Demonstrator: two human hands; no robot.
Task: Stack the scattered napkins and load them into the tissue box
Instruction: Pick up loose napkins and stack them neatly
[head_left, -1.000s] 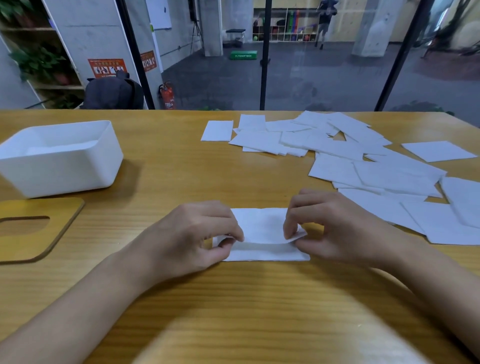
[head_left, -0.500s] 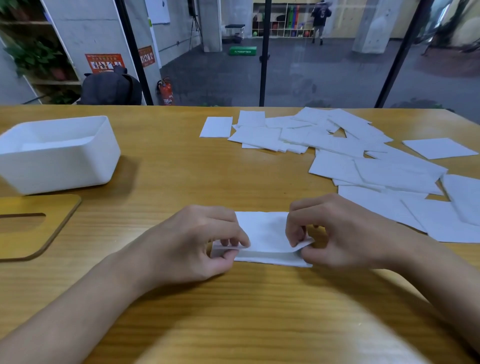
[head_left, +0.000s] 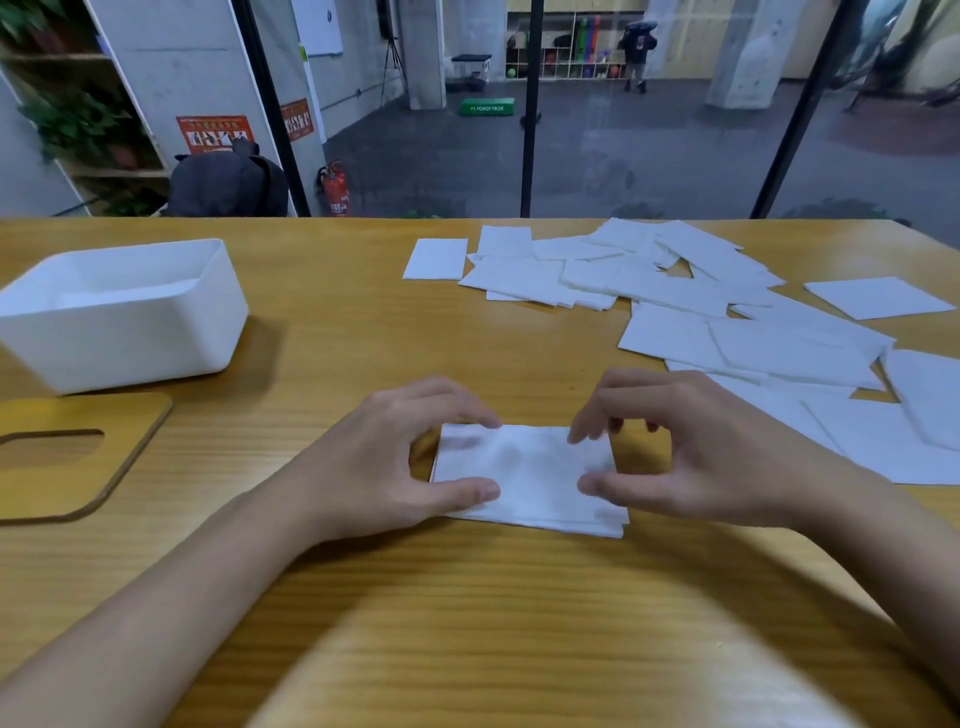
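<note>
A small stack of white napkins (head_left: 530, 480) lies flat on the wooden table in front of me. My left hand (head_left: 395, 457) spans its left end, the thumb resting on the near left part and the fingertips touching the far left corner. Over its right end arches my right hand (head_left: 696, 457), thumb tip on the right part, fingertips blurred just above the far edge. Neither hand pinches the paper. Several loose napkins (head_left: 727, 312) lie scattered at the back right. The white tissue box (head_left: 156, 338) stands open at the left, with some white paper inside.
The box's wooden lid (head_left: 104, 467) with an oval slot lies flat at the left edge, in front of the box. Bare table (head_left: 337, 338) separates the box from the stack. A glass wall runs behind the table's far edge.
Both hands have let go of the folded napkin edge they were pinching. The napkin now lies flat on the stack, and the fingers have spread out over its two ends.
</note>
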